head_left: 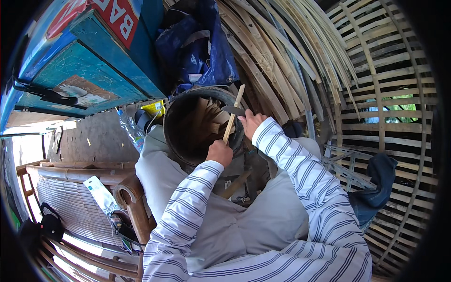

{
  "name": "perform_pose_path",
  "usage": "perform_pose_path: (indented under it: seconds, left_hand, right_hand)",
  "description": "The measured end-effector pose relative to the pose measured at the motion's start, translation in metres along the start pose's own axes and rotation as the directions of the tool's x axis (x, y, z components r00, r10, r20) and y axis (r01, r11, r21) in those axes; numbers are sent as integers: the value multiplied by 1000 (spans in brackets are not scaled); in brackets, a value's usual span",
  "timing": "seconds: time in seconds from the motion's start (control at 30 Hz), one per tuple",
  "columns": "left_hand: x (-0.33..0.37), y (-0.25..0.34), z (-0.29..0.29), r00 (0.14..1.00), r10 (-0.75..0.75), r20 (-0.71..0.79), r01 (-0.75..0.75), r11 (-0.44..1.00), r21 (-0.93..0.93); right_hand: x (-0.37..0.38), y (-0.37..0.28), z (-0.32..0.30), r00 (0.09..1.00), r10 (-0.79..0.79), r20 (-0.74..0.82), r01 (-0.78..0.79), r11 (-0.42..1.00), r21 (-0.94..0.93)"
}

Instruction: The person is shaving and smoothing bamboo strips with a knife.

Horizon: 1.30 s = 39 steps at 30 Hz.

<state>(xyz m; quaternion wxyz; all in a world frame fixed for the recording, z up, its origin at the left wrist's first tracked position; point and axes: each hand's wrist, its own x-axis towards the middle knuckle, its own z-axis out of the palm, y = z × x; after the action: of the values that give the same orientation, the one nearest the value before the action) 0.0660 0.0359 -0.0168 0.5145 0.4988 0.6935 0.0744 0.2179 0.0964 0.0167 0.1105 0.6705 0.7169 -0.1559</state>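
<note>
My left hand (220, 153) is closed around the lower end of a narrow strip of pale wood or bamboo (229, 128), which slants up and to the right. A knife is in my right hand (254, 123), and its dark, curved blade (233, 110) lies across the upper part of the strip. The handle is mostly hidden by my fingers. Beneath both hands, between my knees, stands a dark round bucket (170, 136). Several flat, pale wood pieces (206, 115) stick up inside it.
Long wooden strips (268, 61) are piled at the back right, beside a slatted bamboo wall (366, 84). A blue tarpaulin bag (197, 51) sits beyond the bucket. To the left are a teal cabinet (112, 70), a plastic bottle (131, 129) and a bamboo bench (75, 176). Dark cloth (378, 183) hangs at right.
</note>
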Motion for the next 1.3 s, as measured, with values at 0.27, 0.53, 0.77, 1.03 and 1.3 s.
perform_pose_path:
  seconds: [0.27,0.53,0.77,1.03,1.3]
  left_hand:
    - [-13,-7,4,998,-4,-66,7,999,41]
    - [-11,-13,8,998,54,33,-55,998,16]
    - [-2,12,-34,985,-45,169,113,902,-418]
    - [-25,-9,-81,932,202,-302,-187,979,79]
    - [-103,-25,-104,978,12,207,143,684,-715]
  right_hand:
    - [57,25,9,956,274,-104,-275,961,9]
    - [89,118,24,878,476,51,-478,878,25]
    - [66,98,5,865,200,461,-356,-402,843]
    - [34,82,-6,844,380,379,-218,-404,889]
    - [-34,96,-15,934,146,325,-176,-602,779]
